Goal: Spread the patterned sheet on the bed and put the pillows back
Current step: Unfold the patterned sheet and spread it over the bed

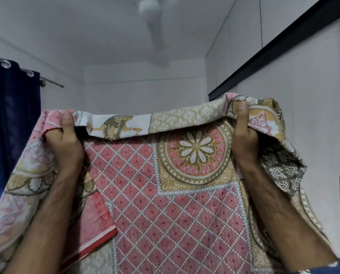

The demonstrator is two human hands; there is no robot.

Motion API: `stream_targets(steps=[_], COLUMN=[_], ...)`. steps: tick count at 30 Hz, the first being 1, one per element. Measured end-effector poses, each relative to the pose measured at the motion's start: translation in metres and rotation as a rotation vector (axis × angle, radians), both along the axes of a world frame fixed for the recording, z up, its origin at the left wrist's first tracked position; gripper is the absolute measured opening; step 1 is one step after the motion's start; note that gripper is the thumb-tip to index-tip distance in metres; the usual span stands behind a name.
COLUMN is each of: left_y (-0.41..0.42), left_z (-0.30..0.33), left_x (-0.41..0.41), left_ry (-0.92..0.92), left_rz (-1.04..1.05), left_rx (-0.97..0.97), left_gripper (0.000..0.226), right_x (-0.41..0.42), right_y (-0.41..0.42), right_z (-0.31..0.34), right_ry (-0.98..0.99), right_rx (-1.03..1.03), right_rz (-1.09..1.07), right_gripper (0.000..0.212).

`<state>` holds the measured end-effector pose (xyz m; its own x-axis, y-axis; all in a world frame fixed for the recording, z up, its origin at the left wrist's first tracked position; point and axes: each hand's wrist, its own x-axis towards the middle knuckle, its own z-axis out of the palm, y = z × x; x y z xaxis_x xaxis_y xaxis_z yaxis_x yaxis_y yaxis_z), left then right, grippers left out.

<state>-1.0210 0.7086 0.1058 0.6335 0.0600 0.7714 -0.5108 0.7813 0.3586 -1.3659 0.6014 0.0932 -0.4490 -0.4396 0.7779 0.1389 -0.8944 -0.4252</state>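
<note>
Two bare arms reach up from the bottom of the view, and both hands hold the patterned sheet (165, 194) up high. The sheet hangs down in front of the person like a big flag. It is not on the bed yet. The bed and the pillows cannot be seen; the sheet hides everything below.

The left hand (65, 142) grips the top edge of the sheet near its left side. Its fingers are curled tight around a bunch of cloth and the thumb points up. The right hand (244, 139) grips the top edge near the right side the same way, with more cloth folded over it. Neither hand is loose. The edge between the hands sags a little and folds over toward the person.

The step now looks like shaking the sheet open. To do it well, the hands should hold the edge firmly, move wider apart so the edge goes straight, then swing the sheet out and let it float down flat.

Behind the sheet, to its left, hangs a dark blue curtain (13, 115) on a rod. To the right of the sheet is a pale wall with a black strip (279, 50). High above the sheet a white ceiling fan (151, 14) is blurry.
</note>
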Motion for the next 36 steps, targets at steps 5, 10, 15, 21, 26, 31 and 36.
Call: stream_targets(steps=[5,10,15,21,26,31,36], left_y=[-0.065,-0.159,-0.239,-0.294,-0.333,-0.349,-0.359], left_z=[-0.057,-0.159,-0.252,-0.334,-0.401,-0.451,-0.465], left_x=[0.037,0.105,0.152,0.165,0.167,0.163,0.152], left_ry=[0.021,0.068,0.033,-0.046,0.041,0.053,0.065], left_rz=[-0.077,-0.161,-0.124,-0.007,-0.048,-0.035,0.051], left_rx=[0.217,0.519,0.730,1.142,1.356,1.543,1.542], left_gripper=[0.033,0.049,0.028,0.033,0.051,0.053,0.053], right_x=[0.023,0.059,0.089,0.109,0.094,0.098,0.073], right_y=[-0.073,-0.156,-0.227,-0.289,-0.323,-0.325,-0.362], right_z=[-0.051,-0.136,-0.215,-0.306,-0.392,-0.404,-0.428], right_ry=[0.062,0.106,0.103,0.180,0.222,0.258,0.394], right_rx=[0.227,0.480,0.648,0.799,1.218,1.262,1.233], right_rz=[-0.006,-0.036,-0.080,-0.234,-0.093,-0.015,0.012], right_gripper=[0.048,0.039,0.030,0.020,0.059,0.019,0.028])
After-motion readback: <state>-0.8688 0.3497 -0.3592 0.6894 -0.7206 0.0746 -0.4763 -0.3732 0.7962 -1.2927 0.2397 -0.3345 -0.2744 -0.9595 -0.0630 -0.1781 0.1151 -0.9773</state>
